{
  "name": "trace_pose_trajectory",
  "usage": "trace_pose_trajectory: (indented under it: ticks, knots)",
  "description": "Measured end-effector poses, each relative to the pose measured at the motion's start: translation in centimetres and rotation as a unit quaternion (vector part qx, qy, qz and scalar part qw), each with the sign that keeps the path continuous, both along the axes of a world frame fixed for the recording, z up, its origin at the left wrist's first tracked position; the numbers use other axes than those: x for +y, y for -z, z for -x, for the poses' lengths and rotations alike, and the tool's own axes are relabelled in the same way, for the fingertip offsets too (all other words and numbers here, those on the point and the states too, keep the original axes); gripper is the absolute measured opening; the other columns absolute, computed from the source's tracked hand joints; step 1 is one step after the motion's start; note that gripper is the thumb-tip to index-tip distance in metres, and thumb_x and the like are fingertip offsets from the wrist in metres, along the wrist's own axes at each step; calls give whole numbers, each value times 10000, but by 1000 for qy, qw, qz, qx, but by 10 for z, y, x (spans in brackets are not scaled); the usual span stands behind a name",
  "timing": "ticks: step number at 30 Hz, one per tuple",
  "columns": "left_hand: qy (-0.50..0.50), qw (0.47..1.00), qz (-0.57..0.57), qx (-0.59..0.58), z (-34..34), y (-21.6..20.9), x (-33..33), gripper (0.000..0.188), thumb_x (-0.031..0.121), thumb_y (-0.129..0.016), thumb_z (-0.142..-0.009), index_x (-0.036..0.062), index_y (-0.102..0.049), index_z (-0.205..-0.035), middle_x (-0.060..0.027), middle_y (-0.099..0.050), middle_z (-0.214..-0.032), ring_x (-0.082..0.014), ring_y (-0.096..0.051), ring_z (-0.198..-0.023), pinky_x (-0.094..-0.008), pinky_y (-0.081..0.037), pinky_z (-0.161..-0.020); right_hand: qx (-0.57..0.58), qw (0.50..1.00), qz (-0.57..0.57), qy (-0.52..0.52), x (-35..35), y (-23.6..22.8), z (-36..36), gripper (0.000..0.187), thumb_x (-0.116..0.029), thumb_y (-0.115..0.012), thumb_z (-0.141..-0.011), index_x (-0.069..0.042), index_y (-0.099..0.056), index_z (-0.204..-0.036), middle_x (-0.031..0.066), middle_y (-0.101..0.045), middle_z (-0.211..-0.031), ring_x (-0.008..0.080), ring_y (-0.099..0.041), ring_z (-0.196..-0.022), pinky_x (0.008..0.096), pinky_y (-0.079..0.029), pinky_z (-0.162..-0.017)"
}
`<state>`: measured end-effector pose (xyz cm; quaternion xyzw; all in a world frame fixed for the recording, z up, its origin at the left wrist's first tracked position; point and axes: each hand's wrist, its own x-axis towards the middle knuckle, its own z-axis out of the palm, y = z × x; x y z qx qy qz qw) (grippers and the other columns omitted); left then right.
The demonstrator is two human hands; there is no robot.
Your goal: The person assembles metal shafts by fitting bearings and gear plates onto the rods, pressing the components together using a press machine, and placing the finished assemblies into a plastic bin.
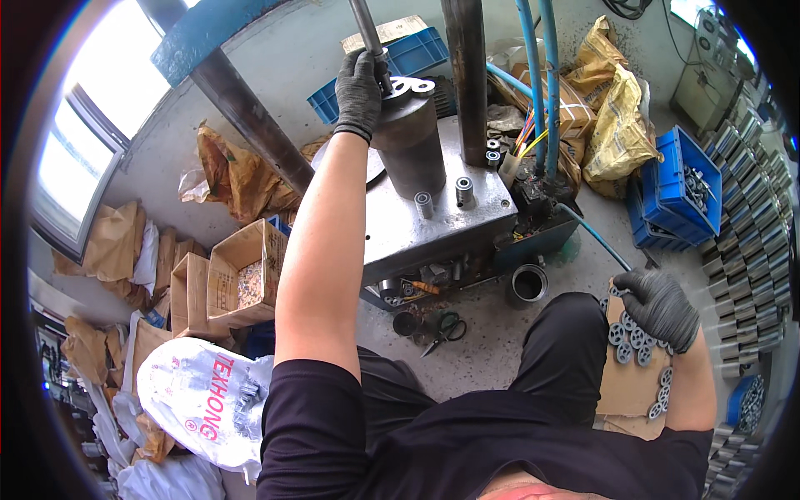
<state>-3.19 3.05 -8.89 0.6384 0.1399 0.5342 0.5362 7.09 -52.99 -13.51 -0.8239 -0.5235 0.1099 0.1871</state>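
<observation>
My left hand (358,96), in a dark grey glove, is raised to the press with its fingers closed around a small steel cylinder (383,77). A vertical steel rod (364,23) comes down onto that cylinder. Beside it, a ring-shaped metal wheel (422,86) with holes lies on top of the thick round steel pedestal (412,150). At the right, my gloved right hand (662,308) is closed on the end of a blue lever (596,237). Below that hand, several small spoked metal wheels (633,337) lie on cardboard (633,387).
Small steel cylinders (464,192) stand on the metal press table (392,229). Scissors (450,327) and a round metal can (528,285) are on the floor. Blue crates (683,187) and stacked metal tubes (742,242) stand right; cardboard boxes (250,279) and a white sack (204,400) are left.
</observation>
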Motion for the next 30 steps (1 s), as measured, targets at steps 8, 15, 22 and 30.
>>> trace_pose_trajectory:
  ticks: [8, 15, 22, 30]
  knots:
    - [1, 1000, -15, 15, 1, 1, 4, 266, 189, -546, -1010, 25, -674, -1175, -72, -685, -861, -163, -673, -779, -324, -575, -675, -29, 993, 106, -33, -11, 16, 8, 125, -163, -682, -853, -73, -720, -931, 192, -680, -825, 409, -662, -806, 503, -544, -754]
    - [15, 1000, -12, 18, 1, 3, 6, 251, 141, -505, -994, 17, -678, -1127, -75, -679, -822, -161, -642, -678, -311, -546, -615, -51, 991, 118, -36, -6, 11, 7, 138, -198, -664, -855, -78, -716, -900, 191, -682, -823, 406, -675, -825, 510, -546, -753]
    - [10, 999, -21, 35, 1, 4, 6, 239, 95, -495, -944, 8, -685, -1060, -80, -672, -807, -157, -629, -658, -310, -531, -609, -69, 986, 136, -64, -1, 3, 1, 204, -179, -684, -845, -48, -741, -992, 208, -704, -873, 420, -695, -833, 490, -560, -751]
    - [2, 998, -36, 45, 2, 4, 8, 240, 66, -487, -917, 7, -693, -1023, -86, -672, -807, -168, -629, -680, -311, -529, -656, -28, 999, 33, -13, 0, -5, -3, 273, -159, -650, -890, -26, -735, -1113, 225, -728, -1003, 424, -699, -934, 494, -560, -841]
